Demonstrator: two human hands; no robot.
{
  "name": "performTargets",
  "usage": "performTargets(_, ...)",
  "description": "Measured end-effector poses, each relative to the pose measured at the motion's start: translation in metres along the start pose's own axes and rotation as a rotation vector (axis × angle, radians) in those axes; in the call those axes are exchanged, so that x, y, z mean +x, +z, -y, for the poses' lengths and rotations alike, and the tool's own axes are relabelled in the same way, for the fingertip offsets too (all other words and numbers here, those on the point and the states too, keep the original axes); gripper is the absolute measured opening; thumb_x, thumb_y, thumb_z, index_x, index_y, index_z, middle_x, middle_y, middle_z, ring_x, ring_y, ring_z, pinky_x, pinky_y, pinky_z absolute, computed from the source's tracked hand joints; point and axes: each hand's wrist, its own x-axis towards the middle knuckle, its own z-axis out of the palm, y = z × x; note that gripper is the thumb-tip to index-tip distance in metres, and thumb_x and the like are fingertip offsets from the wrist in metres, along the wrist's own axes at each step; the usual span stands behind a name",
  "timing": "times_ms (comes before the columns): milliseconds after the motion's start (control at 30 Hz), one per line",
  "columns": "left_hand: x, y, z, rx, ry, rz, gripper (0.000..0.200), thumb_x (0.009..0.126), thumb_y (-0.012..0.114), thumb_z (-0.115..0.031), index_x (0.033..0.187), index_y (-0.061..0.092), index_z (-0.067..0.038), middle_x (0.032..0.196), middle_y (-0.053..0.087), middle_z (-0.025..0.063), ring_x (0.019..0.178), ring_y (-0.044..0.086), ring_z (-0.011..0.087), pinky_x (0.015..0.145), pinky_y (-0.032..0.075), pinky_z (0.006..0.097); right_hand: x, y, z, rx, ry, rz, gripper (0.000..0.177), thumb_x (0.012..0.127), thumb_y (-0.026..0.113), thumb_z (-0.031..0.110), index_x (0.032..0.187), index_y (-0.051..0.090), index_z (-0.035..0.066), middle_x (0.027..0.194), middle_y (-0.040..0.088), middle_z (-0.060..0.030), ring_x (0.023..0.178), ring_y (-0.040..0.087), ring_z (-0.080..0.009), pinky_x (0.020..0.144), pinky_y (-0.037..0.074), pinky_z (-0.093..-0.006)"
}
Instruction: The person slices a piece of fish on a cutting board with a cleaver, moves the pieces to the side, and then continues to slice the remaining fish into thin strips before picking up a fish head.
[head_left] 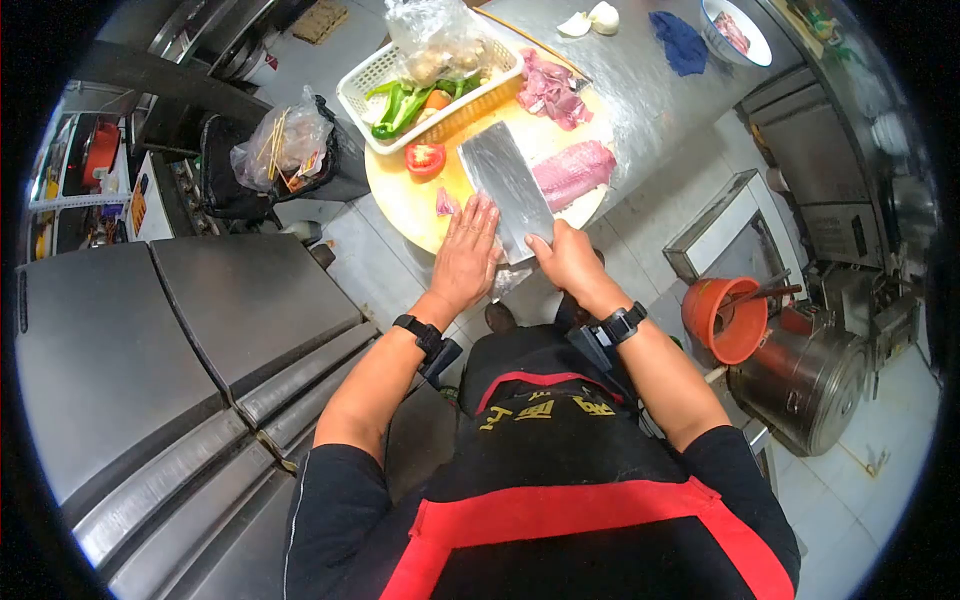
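Note:
A wide cleaver (505, 185) lies over the round cutting board (400, 205), its blade pointing away from me. My right hand (572, 262) is closed around the handle end. Beside the blade's left edge, my left hand (466, 252) is stretched out with its fingers extended, near a small scrap of meat (446, 202). To the right of the blade rests a large piece of raw meat (576, 173), and sliced meat (553, 90) is heaped farther back. A halved tomato (425, 160) sits on the board's left side.
A white basket (350, 95) holds green peppers and a plastic bag. Garlic or onion pieces (590, 20), a blue cloth (680, 42) and a bowl (752, 48) stand at the back. A lined bin (345, 160) is left, an orange bucket (708, 310) right.

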Motion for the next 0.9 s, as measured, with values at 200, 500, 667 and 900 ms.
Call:
performTargets(200, -0.004, 0.001, 0.000, 0.036, 0.032, -0.021, 0.058, 0.097, 0.057, -0.023, 0.146, 0.045, 0.006, 0.157, 0.040, 0.0229, 0.151, 0.030, 0.0383, 0.125, 0.020, 0.0511, -0.065, -0.015, -0.031, -0.064, -0.070, 0.063, 0.044, 0.095, 0.069, 0.032, 0.095, 0.058, -0.010, 0.086, 0.065, -0.0363, 0.083, 0.065, -0.0531, 0.072, 0.052, -0.0556)
performTargets(500, 0.001, -0.009, -0.001, -0.050, -0.014, -0.264, 0.044, 0.095, 0.061, -0.014, 0.134, 0.057, 0.005, 0.140, 0.056, 0.0241, 0.135, 0.048, 0.0421, 0.116, 0.035, 0.0515, -0.096, -0.041, -0.042, -0.173, -0.071, 0.131, 0.042, 0.095, 0.069, 0.031, 0.091, 0.053, -0.008, 0.081, 0.064, -0.0357, 0.078, 0.064, -0.0532, 0.068, 0.052, -0.0558)
performTargets(667, 0.010, -0.015, -0.003, -0.211, 0.090, -0.257, 0.030, 0.085, 0.070, -0.003, 0.114, 0.065, 0.001, 0.113, 0.065, 0.0181, 0.108, 0.060, 0.0380, 0.095, 0.049, 0.0463, -0.088, -0.029, -0.041, -0.096, -0.098, 0.077, 0.043, 0.094, 0.070, 0.032, 0.089, 0.053, -0.007, 0.081, 0.064, -0.0356, 0.078, 0.064, -0.0536, 0.069, 0.051, -0.0564)
performTargets(900, 0.016, -0.017, -0.005, -0.221, 0.047, -0.185, 0.019, 0.081, 0.070, -0.002, 0.097, 0.061, 0.001, 0.101, 0.062, 0.0173, 0.097, 0.059, 0.0379, 0.088, 0.050, 0.0444, -0.052, -0.011, -0.029, -0.100, -0.098, 0.022, 0.043, 0.094, 0.069, 0.033, 0.094, 0.059, -0.008, 0.085, 0.066, -0.0353, 0.083, 0.066, -0.0527, 0.074, 0.054, -0.0553)
